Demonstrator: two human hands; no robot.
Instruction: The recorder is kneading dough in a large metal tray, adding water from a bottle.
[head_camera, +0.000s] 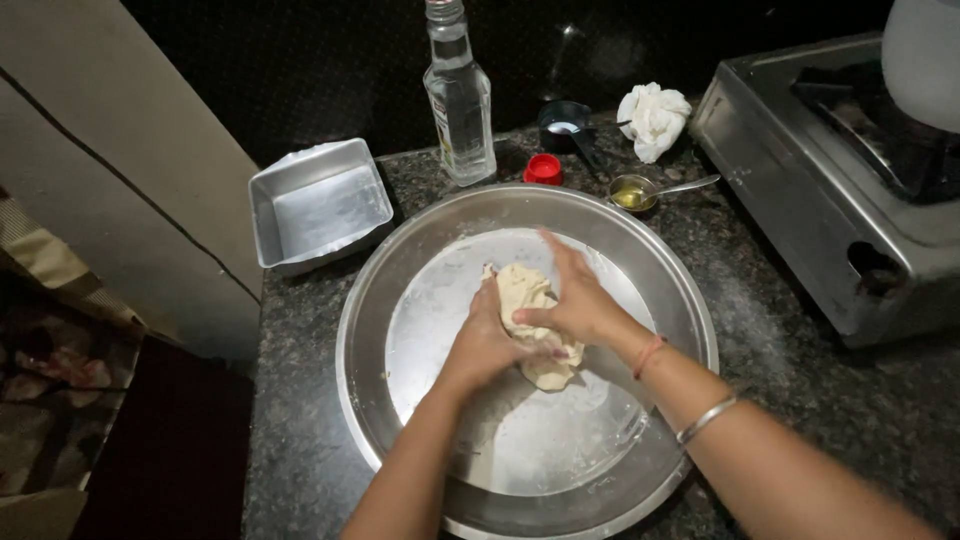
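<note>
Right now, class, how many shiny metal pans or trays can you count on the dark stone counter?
2. The large round steel tray sits at the centre, under both hands; the small square metal pan stands behind it to the left. Others may lie out of view.

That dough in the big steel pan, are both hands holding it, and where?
Yes. The left hand grips the dough on its left side, and the right hand presses over its top and right side, inside the round steel pan.

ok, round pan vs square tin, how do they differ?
The round pan is wide, shallow and flour-dusted, holding the dough under the left hand and right hand. The square tin is smaller, deeper and empty, at the counter's back left. Both are bare grey metal.
</note>
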